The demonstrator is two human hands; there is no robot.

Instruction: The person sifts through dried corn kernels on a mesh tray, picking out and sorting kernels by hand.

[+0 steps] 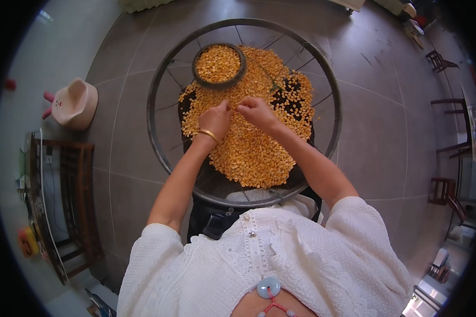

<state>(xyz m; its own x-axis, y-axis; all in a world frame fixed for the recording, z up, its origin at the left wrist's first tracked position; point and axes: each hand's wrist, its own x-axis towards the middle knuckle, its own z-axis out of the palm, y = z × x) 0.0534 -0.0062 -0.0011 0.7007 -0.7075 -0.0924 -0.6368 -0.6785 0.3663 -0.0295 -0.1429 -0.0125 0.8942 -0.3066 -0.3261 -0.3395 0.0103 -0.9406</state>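
Note:
Yellow corn kernels (254, 158) lie heaped across a wide round mesh sieve (335, 105) with a dark rim. Toward its far left side a dark round bowl (242, 74) holds more kernels. My left hand (216, 120), with a gold bangle at the wrist, is closed in a pinch over the middle of the heap. Close to its right, my right hand (255, 112) is pinched too, the fingertips of both nearly meeting. Whatever sits between the fingers is too small to make out. A dark patch shows through thinner kernels right of the hands.
Grey floor tiles (375, 132) surround the sieve. A pink and white child's seat (76, 105) with a rabbit face stands at left, above a dark wooden chair (76, 195). Small wooden stools (441, 190) line the right side.

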